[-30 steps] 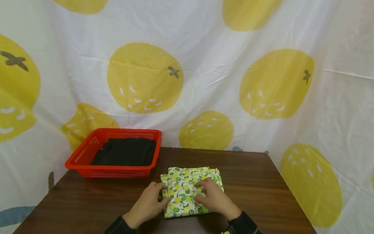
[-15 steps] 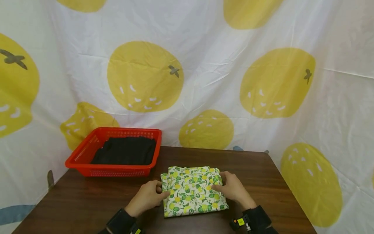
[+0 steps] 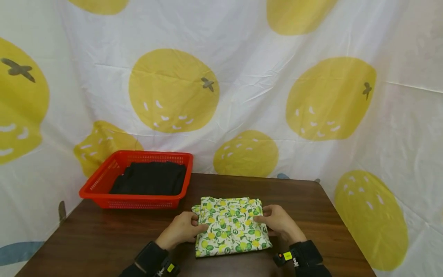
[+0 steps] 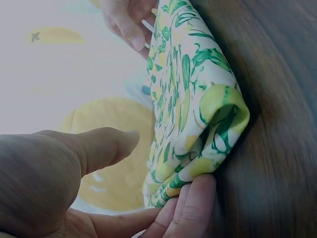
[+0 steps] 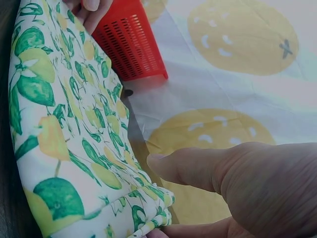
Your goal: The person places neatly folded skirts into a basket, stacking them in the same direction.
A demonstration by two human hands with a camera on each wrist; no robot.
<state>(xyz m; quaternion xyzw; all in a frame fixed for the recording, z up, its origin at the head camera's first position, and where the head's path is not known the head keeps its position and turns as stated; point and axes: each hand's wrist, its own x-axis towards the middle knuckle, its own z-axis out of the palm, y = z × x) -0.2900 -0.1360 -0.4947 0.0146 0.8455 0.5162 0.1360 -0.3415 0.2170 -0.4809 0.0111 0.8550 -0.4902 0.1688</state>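
Note:
A folded cloth (image 3: 231,227), white with a lemon and green-leaf print, lies flat in layers on the dark wooden table. My left hand (image 3: 180,231) is at its left edge. In the left wrist view, fingertips (image 4: 195,198) touch the folded edge from beside and below, while the thumb (image 4: 109,146) stands straight, apart from the fabric. My right hand (image 3: 281,222) is at the opposite edge. The right wrist view shows its thumb (image 5: 188,168) clear of the cloth and its other fingers mostly hidden behind the cloth's edge.
A red plastic basket (image 3: 142,199) with perforated sides stands at the back left of the table (image 3: 297,200). Folded black fabric (image 3: 150,179) lies inside it. Behind the table hangs a white curtain (image 3: 242,104) printed with yellow fruit.
My right hand has moved from above the cloth out to its right edge. The left hand has shifted slightly along the left edge. The cloth and basket stay in place.

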